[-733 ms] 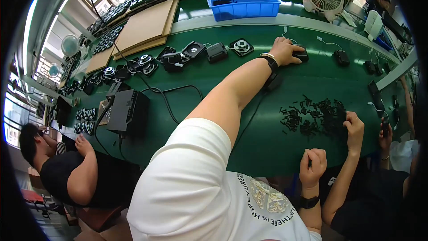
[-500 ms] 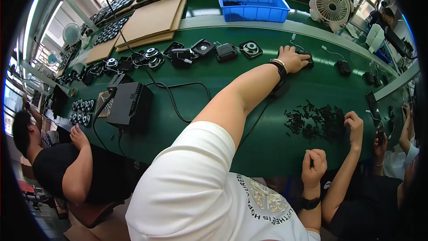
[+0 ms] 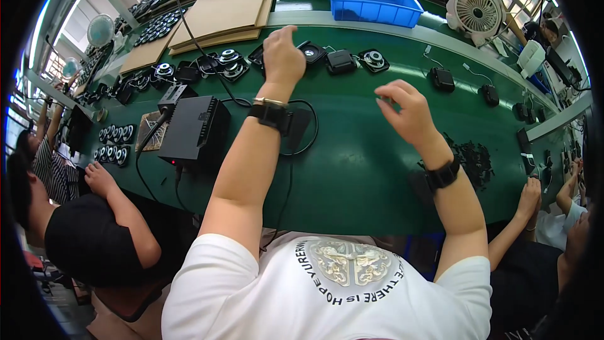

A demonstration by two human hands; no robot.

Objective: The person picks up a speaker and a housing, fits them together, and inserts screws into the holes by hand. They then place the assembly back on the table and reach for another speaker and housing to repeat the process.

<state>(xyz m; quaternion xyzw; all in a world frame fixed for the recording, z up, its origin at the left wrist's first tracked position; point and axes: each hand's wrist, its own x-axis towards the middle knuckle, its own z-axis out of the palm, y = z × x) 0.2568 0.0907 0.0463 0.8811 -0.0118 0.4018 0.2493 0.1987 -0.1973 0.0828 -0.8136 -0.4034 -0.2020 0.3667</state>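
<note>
My left hand (image 3: 284,56) reaches over the row of black speaker units at the back of the table; its fingers are mostly turned away, so I cannot see whether it holds one. Beside it lie a square speaker (image 3: 311,53), a black speaker box (image 3: 341,62) and a round-coned speaker (image 3: 374,60). My right hand (image 3: 408,112) hovers above the table, thumb and bent fingers apart, with nothing in it. Behind and right of it stands a black box with a white lead (image 3: 442,79). A pile of small black strips (image 3: 475,162) lies partly behind my right wrist.
A black power unit (image 3: 194,129) with cables stands left of my left forearm. Farther back are cardboard sheets (image 3: 220,16), a blue bin (image 3: 374,9) and a fan (image 3: 476,11). Co-workers sit on both sides; one hand (image 3: 100,179) rests near small speakers (image 3: 113,154).
My left hand has left the black box at the right and swung left to the speaker row. My right hand has risen from the near edge. The right-hand co-worker's hand has drawn away from the strips.
</note>
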